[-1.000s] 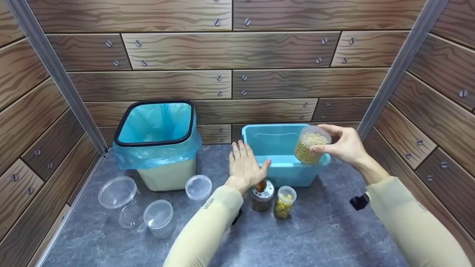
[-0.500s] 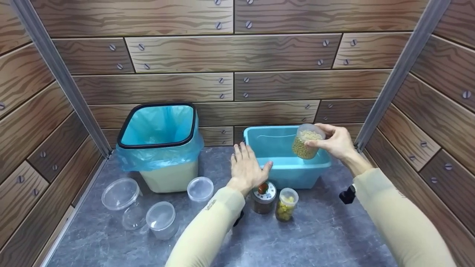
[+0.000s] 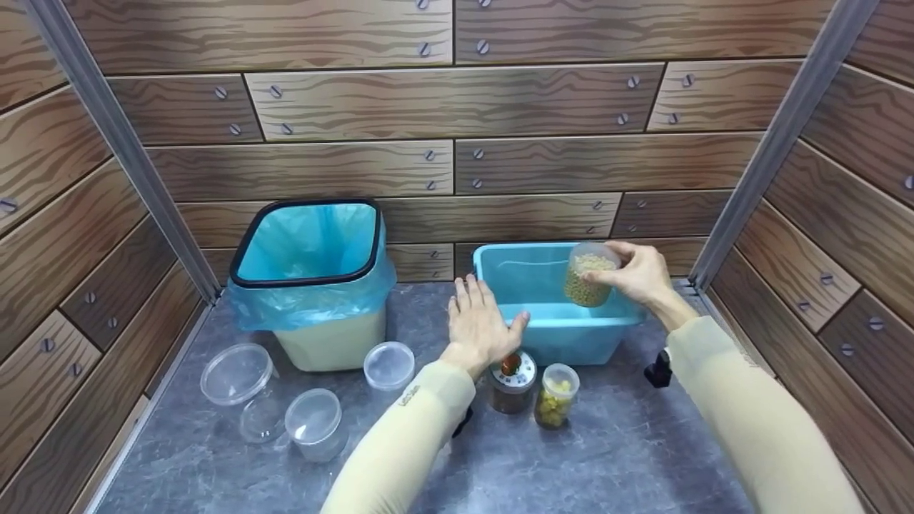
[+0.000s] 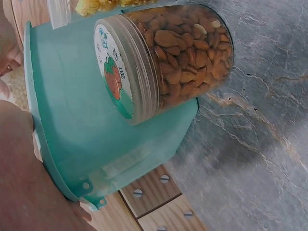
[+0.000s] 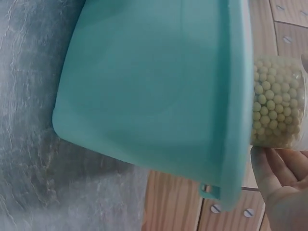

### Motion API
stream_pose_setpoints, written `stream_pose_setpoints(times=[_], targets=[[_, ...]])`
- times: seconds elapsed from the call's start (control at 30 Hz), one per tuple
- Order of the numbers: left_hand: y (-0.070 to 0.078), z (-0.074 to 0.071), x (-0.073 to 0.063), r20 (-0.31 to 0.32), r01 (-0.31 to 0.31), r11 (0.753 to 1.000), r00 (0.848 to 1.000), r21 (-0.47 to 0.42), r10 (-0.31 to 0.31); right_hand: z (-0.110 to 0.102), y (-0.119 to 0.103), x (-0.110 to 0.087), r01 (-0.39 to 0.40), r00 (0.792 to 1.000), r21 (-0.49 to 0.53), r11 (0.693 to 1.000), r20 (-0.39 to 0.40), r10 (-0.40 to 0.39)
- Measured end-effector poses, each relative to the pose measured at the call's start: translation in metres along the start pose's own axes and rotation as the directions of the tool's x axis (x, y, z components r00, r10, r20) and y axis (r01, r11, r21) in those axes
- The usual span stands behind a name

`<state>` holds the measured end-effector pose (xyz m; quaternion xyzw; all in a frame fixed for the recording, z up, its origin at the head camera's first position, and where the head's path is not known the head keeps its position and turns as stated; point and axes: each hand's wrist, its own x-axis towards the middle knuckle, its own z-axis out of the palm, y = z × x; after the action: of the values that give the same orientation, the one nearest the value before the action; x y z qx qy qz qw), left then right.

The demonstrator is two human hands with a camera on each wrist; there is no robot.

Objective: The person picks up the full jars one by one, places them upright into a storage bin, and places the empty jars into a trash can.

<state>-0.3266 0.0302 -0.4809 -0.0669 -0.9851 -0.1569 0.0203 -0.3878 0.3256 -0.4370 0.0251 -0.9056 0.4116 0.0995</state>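
Note:
My right hand (image 3: 646, 275) holds a clear plastic jar (image 3: 587, 289) of pale round beans or peas between thumb and fingers. The jar hangs over the right part of a light blue plastic bin (image 3: 571, 344), its top near rim height. In the right wrist view, the beans (image 5: 275, 103) show beyond the bin's rim (image 5: 240, 96). My left hand (image 3: 480, 332) lies along the bin's left end, fingers extended and thumb spread at the rim. Below it stands a lidded jar of almonds (image 4: 192, 53), partly covered by the hand in the head view.
A narrow jar of yellow chunks (image 3: 553, 408) stands right of the almonds. At left is a pale waste bin (image 3: 335, 343) lined with a blue bag. Several clear tubs, including a round tub (image 3: 314, 421), stand before it. Wood-patterned walls (image 3: 343, 168) enclose the table.
My right hand has carried the jar a little to the left over the blue bin. My left hand keeps its place at the bin's left end. The head view has shifted slightly.

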Motion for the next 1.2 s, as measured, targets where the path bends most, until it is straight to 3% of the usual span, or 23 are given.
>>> stream_pose_setpoints(times=[0.27, 0.87, 1.2], targets=[[0.002, 0.001, 0.0, 0.011, -0.001, 1.0, 1.0, 0.025, 0.001, 0.007, 0.008, 0.001, -0.069, 0.997, -0.052, 0.996, 0.015, 0.07], [0.001, -0.001, -0.001, 0.012, 0.005, 1.0, 1.0, 0.03, -0.006, 0.023, 0.003, 0.002, -0.103, 0.995, -0.088, 0.991, -0.024, 0.101], [0.0, 0.0, 0.0, 0.009, 0.004, 0.999, 1.0, 0.052, -0.004, 0.029, 0.002, 0.003, -0.124, 0.992, -0.129, 0.984, 0.003, 0.126]])
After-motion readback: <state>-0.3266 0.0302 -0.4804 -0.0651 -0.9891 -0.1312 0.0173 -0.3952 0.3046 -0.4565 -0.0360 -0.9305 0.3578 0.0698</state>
